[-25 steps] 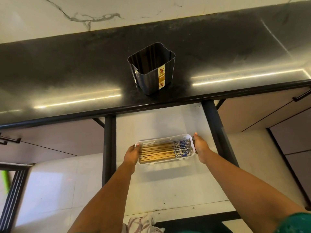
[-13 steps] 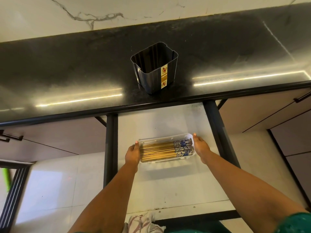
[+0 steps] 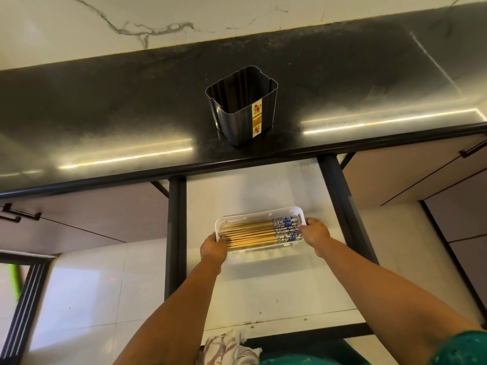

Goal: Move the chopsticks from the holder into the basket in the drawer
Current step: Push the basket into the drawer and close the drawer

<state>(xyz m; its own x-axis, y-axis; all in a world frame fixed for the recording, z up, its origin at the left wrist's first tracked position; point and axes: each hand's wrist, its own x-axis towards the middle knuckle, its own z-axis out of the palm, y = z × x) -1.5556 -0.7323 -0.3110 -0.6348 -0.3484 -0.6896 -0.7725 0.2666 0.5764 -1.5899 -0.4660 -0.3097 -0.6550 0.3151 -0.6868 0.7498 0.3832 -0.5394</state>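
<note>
1. Glossy black countertop point(image 3: 105, 106) with light streaks on it, white marbled wall behind.
2. The black holder point(image 3: 243, 106) sits near the counter's front edge.
3. Open drawer point(image 3: 263, 293) below has a white floor and dark side rails.
4. The chopsticks point(image 3: 261, 232) lie flat in the white basket point(image 3: 259, 212) inside that drawer.
5. Left hand point(image 3: 214, 249) curls round the basket's left end; right hand point(image 3: 315, 233) grips the right end.

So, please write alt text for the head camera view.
Two hands, left hand and right hand, grip the ends of a white basket of chopsticks inside an open drawer. An empty black holder stands on the dark countertop above.
</note>
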